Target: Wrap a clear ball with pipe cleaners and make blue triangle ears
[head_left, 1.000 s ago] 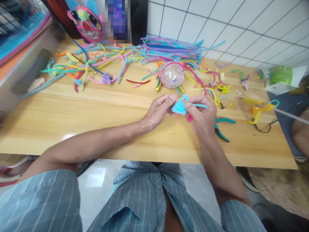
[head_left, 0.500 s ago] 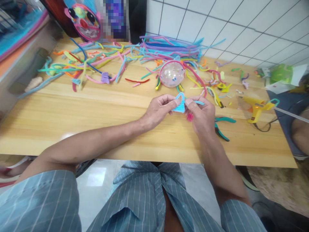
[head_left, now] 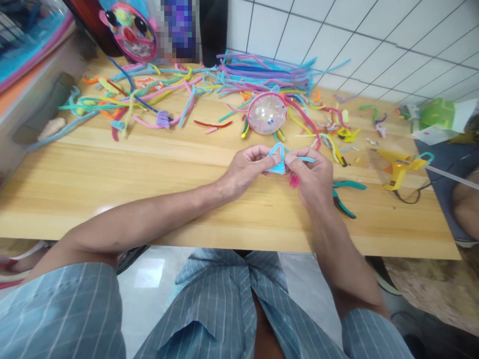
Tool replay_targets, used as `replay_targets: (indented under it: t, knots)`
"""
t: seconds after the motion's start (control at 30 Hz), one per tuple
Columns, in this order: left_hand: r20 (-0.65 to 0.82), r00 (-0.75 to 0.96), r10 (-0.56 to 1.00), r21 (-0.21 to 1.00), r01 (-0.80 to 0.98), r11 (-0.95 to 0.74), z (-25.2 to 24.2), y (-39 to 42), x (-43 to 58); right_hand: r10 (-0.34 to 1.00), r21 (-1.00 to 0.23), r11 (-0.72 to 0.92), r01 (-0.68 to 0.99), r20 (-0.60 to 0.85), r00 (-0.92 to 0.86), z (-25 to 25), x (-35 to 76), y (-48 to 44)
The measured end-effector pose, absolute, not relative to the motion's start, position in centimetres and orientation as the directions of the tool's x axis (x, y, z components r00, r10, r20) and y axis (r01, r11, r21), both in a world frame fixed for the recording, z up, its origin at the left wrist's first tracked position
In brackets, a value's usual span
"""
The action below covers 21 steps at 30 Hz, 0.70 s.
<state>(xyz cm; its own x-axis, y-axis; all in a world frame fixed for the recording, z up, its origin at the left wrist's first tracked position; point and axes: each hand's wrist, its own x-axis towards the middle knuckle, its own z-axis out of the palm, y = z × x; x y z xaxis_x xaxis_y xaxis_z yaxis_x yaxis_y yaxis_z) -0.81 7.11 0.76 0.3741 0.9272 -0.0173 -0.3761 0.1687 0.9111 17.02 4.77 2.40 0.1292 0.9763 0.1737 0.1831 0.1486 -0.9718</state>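
Above the table, my left hand (head_left: 250, 168) pinches a light-blue pipe cleaner (head_left: 277, 168) folded into a zigzag, with a loop standing up at its top. My right hand (head_left: 313, 172) is closed on the same pipe cleaner at its right side, and a straight end of it sticks out past the thumb to the right. Beneath the right fingers lies a small pink zigzag piece (head_left: 294, 181), partly hidden by the hand. Just beyond my hands is a clear round ball with a pink rim (head_left: 267, 113).
Teal-handled pliers (head_left: 348, 185) lie right of my right hand, and a yellow glue gun (head_left: 398, 169) stands farther right with its cord. A bundle of pipe cleaners (head_left: 262, 75) runs along the tiled wall. Loose coloured pipe cleaners (head_left: 142, 99) lie scattered at back left.
My hands have barely moved. The blue zigzag and its loop have tilted and shifted very slightly to the left.
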Motion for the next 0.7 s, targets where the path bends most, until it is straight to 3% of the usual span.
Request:
replay_targets:
  t: [0.4, 0.7]
  knots:
    - [-0.044, 0.310, 0.950, 0.890, -0.420, 0.178, 1.0, 7.1, -0.9, 0.969, -0.960, 0.222, 0.170, 0.237, 0.070, 2.1, 16.0, 4.6]
    - [-0.072, 0.367, 0.928, 0.894, -0.388, 0.223, 0.6, 7.1, -1.0, 0.934, -0.897, 0.279, 0.342, 0.336, 0.121, 2.6, 15.7, 3.9]
